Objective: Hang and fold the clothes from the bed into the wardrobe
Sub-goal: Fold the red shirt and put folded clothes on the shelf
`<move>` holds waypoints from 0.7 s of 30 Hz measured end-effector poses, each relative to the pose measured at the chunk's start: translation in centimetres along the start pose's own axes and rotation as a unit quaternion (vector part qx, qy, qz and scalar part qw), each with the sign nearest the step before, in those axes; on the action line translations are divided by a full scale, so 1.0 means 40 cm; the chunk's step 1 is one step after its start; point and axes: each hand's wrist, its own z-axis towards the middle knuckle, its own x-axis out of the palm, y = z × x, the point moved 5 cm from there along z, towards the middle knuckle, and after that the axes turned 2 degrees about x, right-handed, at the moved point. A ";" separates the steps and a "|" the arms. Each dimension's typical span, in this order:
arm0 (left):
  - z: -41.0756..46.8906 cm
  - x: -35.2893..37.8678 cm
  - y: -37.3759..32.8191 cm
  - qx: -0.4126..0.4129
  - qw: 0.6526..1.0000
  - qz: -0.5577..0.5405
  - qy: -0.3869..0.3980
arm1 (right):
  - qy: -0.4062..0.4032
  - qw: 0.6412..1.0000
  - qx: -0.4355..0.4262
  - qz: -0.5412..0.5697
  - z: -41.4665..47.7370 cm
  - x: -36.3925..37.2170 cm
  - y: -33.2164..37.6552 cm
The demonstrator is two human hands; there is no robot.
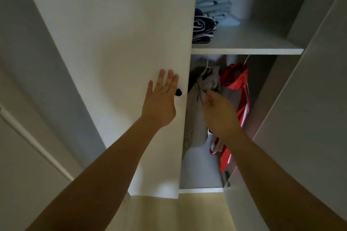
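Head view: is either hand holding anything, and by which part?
Right hand appears to pinch the hanging grey garment at a fold near its top. Left hand holds nothing; it lies flat on the wardrobe door beside the black knob.

A home bedroom: white wardrobe [116, 43] with hung and folded clothes [216, 5]

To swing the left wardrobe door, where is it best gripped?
Probably by the black knob near the free edge of the door, pinched from the front: it juts out, and the left hand lies flat just beside it. The right hand pinches the grey garment.
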 end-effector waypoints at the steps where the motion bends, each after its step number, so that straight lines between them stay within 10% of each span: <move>1: 0.013 0.011 0.004 0.001 1.000 0.003 -0.007 | -0.006 1.000 0.008 -0.002 0.009 0.006 -0.007; 14: 0.068 -0.010 -0.060 0.035 0.994 -0.096 -0.046 | -0.141 0.980 0.134 -0.029 -0.008 -0.054 -0.088; 21: 0.039 -0.087 -0.366 0.275 0.883 -0.377 -0.058 | -0.326 0.926 0.190 0.003 -0.150 -0.254 -0.167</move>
